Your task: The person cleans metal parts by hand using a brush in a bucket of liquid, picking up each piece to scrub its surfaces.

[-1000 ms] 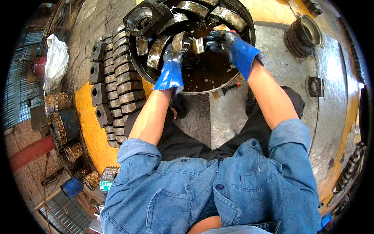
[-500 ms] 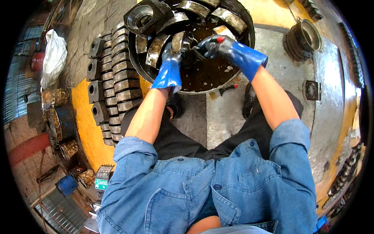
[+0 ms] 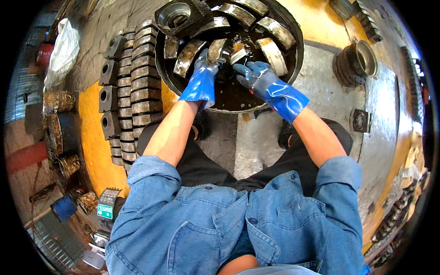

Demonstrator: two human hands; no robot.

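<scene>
Both hands wear blue rubber gloves with dark, oily fingers, over a round basin (image 3: 160,73) of dark liquid. My left hand (image 3: 206,66) is closed on the lower end of a small curved metal block (image 3: 217,49). To its right, my right hand (image 3: 256,75) is closed around what looks like a brush (image 3: 238,56); its pale head points away from me and the glove hides most of its handle. Beside my right fingers leans a wide curved block (image 3: 273,56). Another curved block (image 3: 189,57) lies left of my left hand.
A square metal housing with a round bore (image 3: 176,19) rests at the basin's far left. Stacked ribbed metal parts (image 3: 145,73) and bored blocks (image 3: 109,74) line the floor at left. At right stand a stack of metal rings (image 3: 355,64) and a small square part (image 3: 360,120).
My right hand has come down and slightly left, and the brush has swung so its head points away from me. My left hand stays on the curved block.
</scene>
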